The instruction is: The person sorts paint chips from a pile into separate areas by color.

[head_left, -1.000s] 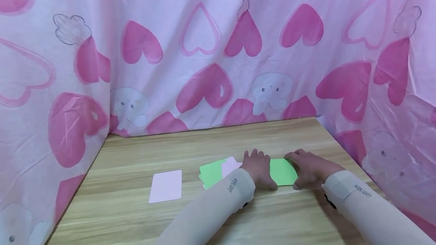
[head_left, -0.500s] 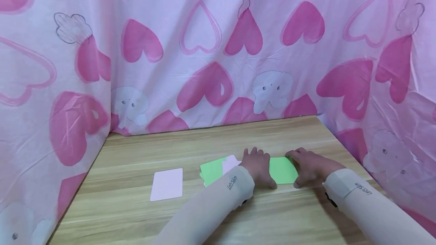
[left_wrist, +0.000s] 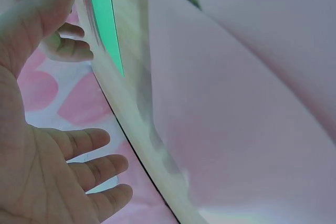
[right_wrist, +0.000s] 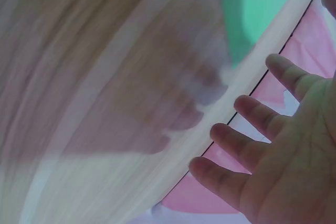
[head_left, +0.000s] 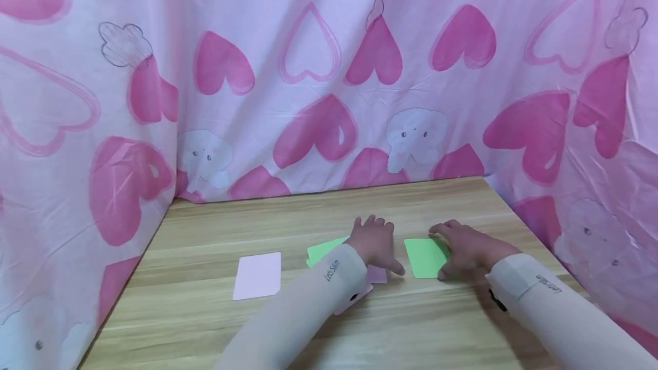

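My left hand (head_left: 372,241) is over the middle of the table, fingers spread and thumb extended, holding nothing. Under its wrist and sleeve lie pink cards (head_left: 377,274), and a green card (head_left: 325,249) shows behind the sleeve; the sleeve hides much of them. In the left wrist view two pink cards (left_wrist: 226,108) overlap close below the palm. To the right, another green card (head_left: 424,258) lies flat, with my right hand (head_left: 469,250) around its right side, index finger by the far corner and thumb by the near one. The right wrist view shows these fingers (right_wrist: 252,145) extended and apart.
A separate pink card (head_left: 258,276) lies at the left of the wooden table (head_left: 205,336). Pink heart-patterned cloth (head_left: 308,84) hangs along the back and both sides, right at the table edges.
My left hand has moved left and slightly up, away from the right green card, uncovering its left edge. Pink cards now show below the left hand. The right hand has hardly moved.
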### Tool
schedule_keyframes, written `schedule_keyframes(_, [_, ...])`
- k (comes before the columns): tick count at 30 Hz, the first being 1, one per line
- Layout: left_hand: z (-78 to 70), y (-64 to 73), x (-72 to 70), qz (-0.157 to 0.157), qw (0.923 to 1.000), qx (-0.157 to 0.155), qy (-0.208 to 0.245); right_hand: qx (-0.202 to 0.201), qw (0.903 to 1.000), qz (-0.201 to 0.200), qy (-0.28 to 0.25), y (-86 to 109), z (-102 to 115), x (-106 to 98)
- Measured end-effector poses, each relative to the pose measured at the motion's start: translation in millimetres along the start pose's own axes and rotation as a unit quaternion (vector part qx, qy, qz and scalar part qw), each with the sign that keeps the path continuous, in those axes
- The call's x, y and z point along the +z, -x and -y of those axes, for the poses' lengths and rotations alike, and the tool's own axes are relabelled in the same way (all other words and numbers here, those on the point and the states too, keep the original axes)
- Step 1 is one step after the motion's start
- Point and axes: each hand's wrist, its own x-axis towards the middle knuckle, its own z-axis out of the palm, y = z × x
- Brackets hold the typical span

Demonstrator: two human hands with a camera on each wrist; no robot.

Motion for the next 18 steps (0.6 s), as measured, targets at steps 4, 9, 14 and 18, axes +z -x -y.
schedule_keyframes(4, [16.8,11.4,-5.8,-0.003,1.0000,-0.003,0.003,-0.026,0.9995,-0.016,-0.008,-2.3,13,1])
schedule_keyframes(9, [37.9,28.5,-12.4,-0.015,0.9997,-0.006,0.017,-0.036,0.9991,-0.014,-0.014,-7.2,28,6])
schedule_keyframes(14, [58.5,42.3,-12.9,-0.018,0.9992,-0.022,0.030,-0.039,0.9991,-0.011,-0.008,-15.9,47,12])
schedule_keyframes(18, [71.6,50.2,-10.5,-0.012,0.9986,-0.034,0.039,-0.057,0.9983,-0.010,0.000,-22.1,65,16])
